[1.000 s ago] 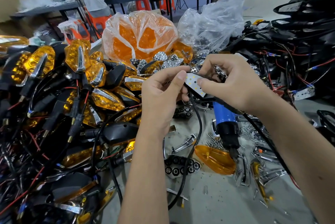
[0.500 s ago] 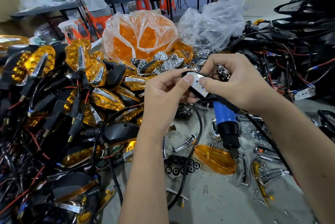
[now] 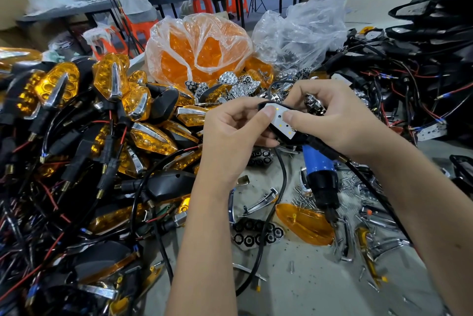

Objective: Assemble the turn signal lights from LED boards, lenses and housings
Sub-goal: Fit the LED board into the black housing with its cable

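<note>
Your left hand (image 3: 231, 136) and right hand (image 3: 332, 121) both grip the black housing (image 3: 298, 136) above the bench, thumbs pressing the white LED board (image 3: 281, 121) seated in it. Its black cable (image 3: 276, 187) hangs down between your forearms. Below lie a blue screwdriver (image 3: 320, 172), an amber lens (image 3: 304, 225) and loose screws (image 3: 307, 200). Finished lights (image 3: 107, 101) pile up at left.

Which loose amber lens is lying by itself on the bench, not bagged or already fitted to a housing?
The amber lens on the grey bench right below the blue screwdriver. It lies alone and bare, while the others sit in the plastic bag or on the finished lights piled left.
</note>
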A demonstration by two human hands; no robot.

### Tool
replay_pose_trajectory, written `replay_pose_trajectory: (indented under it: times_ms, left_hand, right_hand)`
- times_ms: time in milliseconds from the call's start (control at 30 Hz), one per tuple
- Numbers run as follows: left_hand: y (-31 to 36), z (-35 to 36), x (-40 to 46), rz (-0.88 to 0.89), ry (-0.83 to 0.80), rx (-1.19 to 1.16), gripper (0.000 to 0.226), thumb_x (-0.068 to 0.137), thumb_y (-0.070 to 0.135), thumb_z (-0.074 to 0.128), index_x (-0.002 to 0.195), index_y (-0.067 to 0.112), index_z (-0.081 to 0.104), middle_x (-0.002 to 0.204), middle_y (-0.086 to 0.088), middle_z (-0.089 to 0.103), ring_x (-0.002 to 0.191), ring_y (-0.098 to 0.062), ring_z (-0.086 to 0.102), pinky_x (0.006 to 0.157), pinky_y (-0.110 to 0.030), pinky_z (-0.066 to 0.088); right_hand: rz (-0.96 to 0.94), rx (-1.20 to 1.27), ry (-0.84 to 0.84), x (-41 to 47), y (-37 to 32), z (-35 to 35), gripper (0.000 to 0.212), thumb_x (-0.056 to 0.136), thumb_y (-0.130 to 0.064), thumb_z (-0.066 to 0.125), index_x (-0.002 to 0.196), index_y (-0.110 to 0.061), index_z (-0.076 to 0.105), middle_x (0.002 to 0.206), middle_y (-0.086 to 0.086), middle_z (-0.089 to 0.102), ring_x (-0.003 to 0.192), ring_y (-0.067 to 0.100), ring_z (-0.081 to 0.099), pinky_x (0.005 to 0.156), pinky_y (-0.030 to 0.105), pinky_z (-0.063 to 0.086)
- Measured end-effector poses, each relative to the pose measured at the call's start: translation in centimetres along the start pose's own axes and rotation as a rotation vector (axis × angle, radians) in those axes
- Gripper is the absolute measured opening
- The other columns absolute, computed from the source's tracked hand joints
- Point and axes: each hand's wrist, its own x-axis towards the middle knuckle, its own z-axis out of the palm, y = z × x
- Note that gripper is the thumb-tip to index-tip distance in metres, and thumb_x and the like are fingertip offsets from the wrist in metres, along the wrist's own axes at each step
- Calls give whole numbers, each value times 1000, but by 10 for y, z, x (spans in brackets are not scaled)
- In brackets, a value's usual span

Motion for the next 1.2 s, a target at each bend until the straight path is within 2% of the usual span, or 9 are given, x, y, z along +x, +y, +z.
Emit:
replay_pose_trajectory:
  times_ms: [100,200,400,500,600,767,1000,1133,1200]
  left_hand:
    - [1,0,0,0,4,-10,12,98,2,68,107,-3,74,77,-12,70,61,-17,67,56,-24,57]
    - [2,0,-1,-1,5,-13,11,98,2,68,106,-2,74,77,-12,70,61,-17,67,56,-24,57]
    - [3,0,-1,-3,-6,-12,9,99,2,67,105,0,74,78,-11,71,62,-17,68,57,-26,58]
    - [3,-1,-1,-16,-32,2,10,100,4,66,103,5,75,81,-17,71,68,-21,69,60,-29,60]
    - [2,-1,-1,-29,-60,25,11,100,7,66,102,11,76,90,-25,71,74,-27,70,64,-37,64]
    - [2,-3,-1,-44,-95,49,15,99,10,65,99,18,78,89,-14,75,81,-26,75,72,-45,65]
    - [3,-2,0,-33,-74,30,14,97,10,71,95,20,80,95,-37,61,80,-28,70,69,-42,64]
    - [3,0,0,-35,-51,45,14,96,9,70,92,18,80,91,-37,59,79,-30,66,67,-39,63]
    - [3,0,-1,-41,-45,49,10,95,9,70,94,14,78,86,-27,65,77,-26,68,66,-39,64]
  right_hand:
    - [-5,-8,8,-1,-2,0,13,87,-24,71,80,-15,66,71,-1,53,68,12,47,66,13,41]
    - [-12,-26,14,-1,-3,0,13,87,-24,71,80,-15,66,71,-7,54,68,10,48,66,10,41]
    - [-29,-50,1,-1,-2,-1,14,89,-23,71,81,-15,65,70,-11,54,69,21,49,66,19,39]
    - [-30,-53,-8,0,-1,-2,13,89,-24,71,80,-17,64,70,-11,55,68,16,48,67,20,40]
    - [-18,-55,-10,0,0,-1,15,88,-25,71,79,-17,64,72,4,57,68,22,48,66,24,39]
    - [7,-49,-14,0,1,0,14,86,-24,72,78,-15,65,68,0,56,64,12,46,61,20,38]
    - [14,-49,-23,-1,-1,1,17,88,-25,71,77,-15,63,69,8,54,63,12,44,59,21,36]
    - [9,-61,-34,-1,0,1,18,89,-25,71,78,-13,64,70,10,55,62,12,44,59,21,37]
    - [7,-69,-37,0,0,1,17,88,-25,72,79,-12,65,70,12,55,61,12,44,58,21,36]
